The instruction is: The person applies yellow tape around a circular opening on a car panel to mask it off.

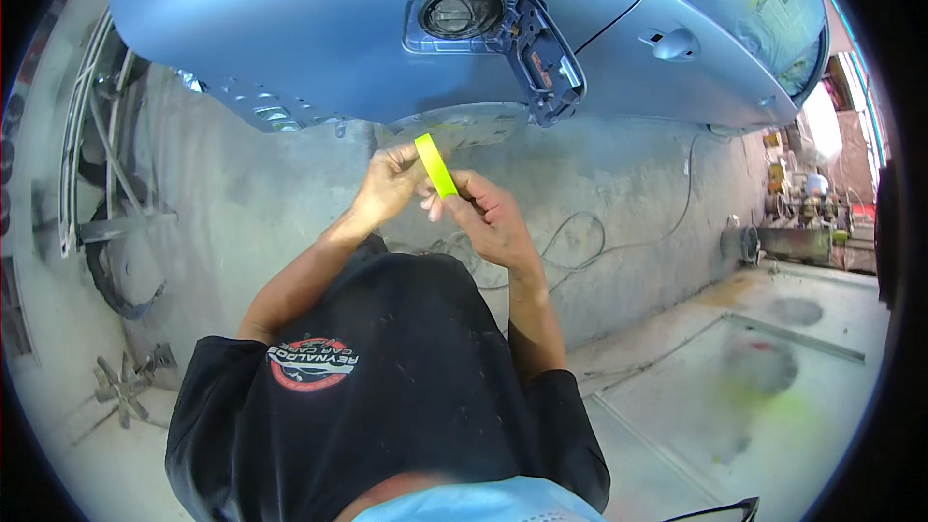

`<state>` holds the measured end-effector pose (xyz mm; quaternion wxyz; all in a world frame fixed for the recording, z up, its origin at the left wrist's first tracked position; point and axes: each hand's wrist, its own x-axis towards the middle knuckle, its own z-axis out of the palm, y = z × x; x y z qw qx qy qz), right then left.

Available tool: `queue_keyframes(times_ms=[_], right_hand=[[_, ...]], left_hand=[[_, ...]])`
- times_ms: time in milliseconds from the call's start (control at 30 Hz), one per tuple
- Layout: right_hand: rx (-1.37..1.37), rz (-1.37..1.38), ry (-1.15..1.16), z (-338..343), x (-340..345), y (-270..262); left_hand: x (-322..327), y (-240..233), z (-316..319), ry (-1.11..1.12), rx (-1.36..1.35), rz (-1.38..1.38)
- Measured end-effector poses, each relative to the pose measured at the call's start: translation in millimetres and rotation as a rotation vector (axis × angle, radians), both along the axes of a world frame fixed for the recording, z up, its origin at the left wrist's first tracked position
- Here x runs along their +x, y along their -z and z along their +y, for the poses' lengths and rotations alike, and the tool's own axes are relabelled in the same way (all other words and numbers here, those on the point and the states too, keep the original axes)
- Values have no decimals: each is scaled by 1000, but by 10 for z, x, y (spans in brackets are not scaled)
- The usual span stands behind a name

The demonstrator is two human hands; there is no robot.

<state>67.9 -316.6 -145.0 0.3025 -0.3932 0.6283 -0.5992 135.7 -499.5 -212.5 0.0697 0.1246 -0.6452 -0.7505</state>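
Both my hands hold a roll of bright yellow-green masking tape in front of my chest. My left hand has its fingers at the upper end of the roll. The fingers and thumb of my right hand grip its lower end. Just beyond my hands is a light blue car body panel. Its fuel filler door hangs open at the right of the recess, and the dark fuel cap shows inside.
A door handle and film-covered windows are at the upper right. A hose loops over the concrete floor. Metal frames stand at left, a fan-shaped stand base lower left, and a cluttered bench at far right.
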Motion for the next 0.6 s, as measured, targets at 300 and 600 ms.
queue_keyframes(times_ms=[300, 600], right_hand=[[75, -255, 256, -467, 31, -47], [-31, -296, 177, -192, -257, 66]], left_hand=[[-233, -229, -476, -145, -496, 231], [-437, 74, -123, 3, -41, -114]])
